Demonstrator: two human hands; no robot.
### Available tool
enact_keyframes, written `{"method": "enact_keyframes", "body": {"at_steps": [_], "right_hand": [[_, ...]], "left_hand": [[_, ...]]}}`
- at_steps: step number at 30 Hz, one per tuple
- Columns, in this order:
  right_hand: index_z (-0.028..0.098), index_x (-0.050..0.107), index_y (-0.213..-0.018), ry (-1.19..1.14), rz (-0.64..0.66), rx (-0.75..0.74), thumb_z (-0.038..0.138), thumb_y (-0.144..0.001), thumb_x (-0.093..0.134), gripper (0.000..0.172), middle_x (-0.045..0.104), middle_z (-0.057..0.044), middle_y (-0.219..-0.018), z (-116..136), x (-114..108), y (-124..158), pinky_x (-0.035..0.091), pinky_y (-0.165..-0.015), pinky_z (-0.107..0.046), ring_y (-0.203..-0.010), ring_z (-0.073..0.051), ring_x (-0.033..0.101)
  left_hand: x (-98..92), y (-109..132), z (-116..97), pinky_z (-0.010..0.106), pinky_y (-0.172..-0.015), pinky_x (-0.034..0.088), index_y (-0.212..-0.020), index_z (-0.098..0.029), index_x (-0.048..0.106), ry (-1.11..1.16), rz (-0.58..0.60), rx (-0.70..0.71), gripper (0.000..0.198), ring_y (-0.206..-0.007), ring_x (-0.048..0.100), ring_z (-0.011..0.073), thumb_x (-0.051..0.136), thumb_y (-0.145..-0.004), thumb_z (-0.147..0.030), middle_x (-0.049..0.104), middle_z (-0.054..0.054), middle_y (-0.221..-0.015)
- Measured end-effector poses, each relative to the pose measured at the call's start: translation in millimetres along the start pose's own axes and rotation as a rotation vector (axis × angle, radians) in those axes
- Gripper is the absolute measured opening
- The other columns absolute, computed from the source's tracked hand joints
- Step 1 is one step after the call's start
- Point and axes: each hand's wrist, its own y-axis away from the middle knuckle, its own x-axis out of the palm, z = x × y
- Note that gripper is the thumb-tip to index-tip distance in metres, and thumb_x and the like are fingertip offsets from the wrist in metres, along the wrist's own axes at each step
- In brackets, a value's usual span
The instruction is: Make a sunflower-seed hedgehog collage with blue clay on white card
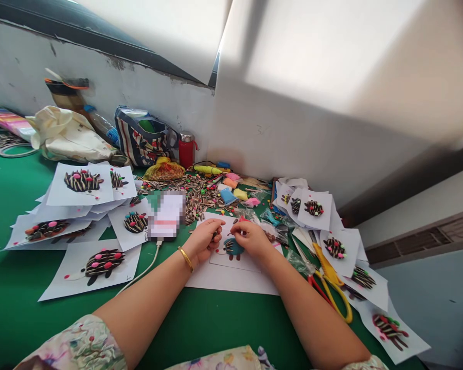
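Observation:
A blue clay hedgehog body (234,247) with dark feet and a small red nose lies on a white paper card (216,260), on top of a larger white sheet (231,284). Curled closed at the card's left edge, my left hand (205,240) holds dark pieces that look like sunflower seeds. My right hand (252,240) is over the right side of the blue body. Its thumb and forefinger pinch a small dark sliver, apparently one sunflower seed, above the clay. Part of the body is hidden behind the right fingers.
Loose sunflower seeds (196,192) and clay packets (227,195) lie behind the sheet. A phone (165,216) with a white cable is at left. Finished seed-hedgehog cards (88,277) are stacked on both sides. Yellow scissors (341,295) lie at right; a red flask (186,149) stands by the wall.

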Motion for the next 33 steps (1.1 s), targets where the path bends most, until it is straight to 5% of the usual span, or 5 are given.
{"method": "enact_keyframes", "body": {"at_steps": [11, 16, 24, 33], "right_hand": [[0.018, 0.072, -0.086, -0.208, 0.066, 0.134, 0.026, -0.08, 0.06, 0.016, 0.07, -0.003, -0.086, -6.9, 2.3, -2.9, 0.053, -0.058, -0.023, -0.071, -0.015, 0.065], [0.019, 0.071, -0.095, -0.372, 0.201, 0.22, 0.027, -0.081, 0.056, 0.022, 0.069, -0.004, -0.084, -3.8, 3.3, -1.2, 0.051, -0.042, -0.022, -0.052, -0.012, 0.063], [0.019, 0.075, -0.082, -0.348, 0.128, 0.134, 0.029, -0.078, 0.067, 0.014, 0.066, -0.006, -0.083, -0.4, 1.4, -4.2, 0.057, -0.051, -0.027, -0.062, -0.016, 0.067], [0.017, 0.075, -0.086, -0.243, 0.197, 0.07, 0.03, -0.084, 0.058, 0.021, 0.066, -0.007, -0.088, -0.6, 1.5, -3.6, 0.053, -0.047, -0.024, -0.056, -0.013, 0.065]], "left_hand": [[0.4, -0.5, -0.6, 0.014, -0.035, 0.013, -0.086, -0.016, 0.058, 0.004, 0.003, -0.006, 0.017, -0.039, 0.034, 0.0006, 0.067, -0.076, -0.026, 0.047, -0.006, -0.064], [2.1, 1.0, -1.9, 0.014, -0.035, 0.012, -0.086, -0.016, 0.058, 0.009, -0.002, -0.007, 0.016, -0.039, 0.034, 0.0004, 0.066, -0.076, -0.025, 0.046, -0.006, -0.064], [2.7, 1.4, -2.3, 0.014, -0.035, 0.012, -0.086, -0.017, 0.058, 0.013, -0.007, -0.009, 0.016, -0.038, 0.034, 0.0005, 0.067, -0.076, -0.025, 0.047, -0.006, -0.064], [2.7, 2.1, -2.7, 0.015, -0.035, 0.012, -0.086, -0.016, 0.058, 0.012, -0.009, -0.005, 0.013, -0.039, 0.034, 0.0006, 0.064, -0.077, -0.024, 0.047, -0.005, -0.064]]}}
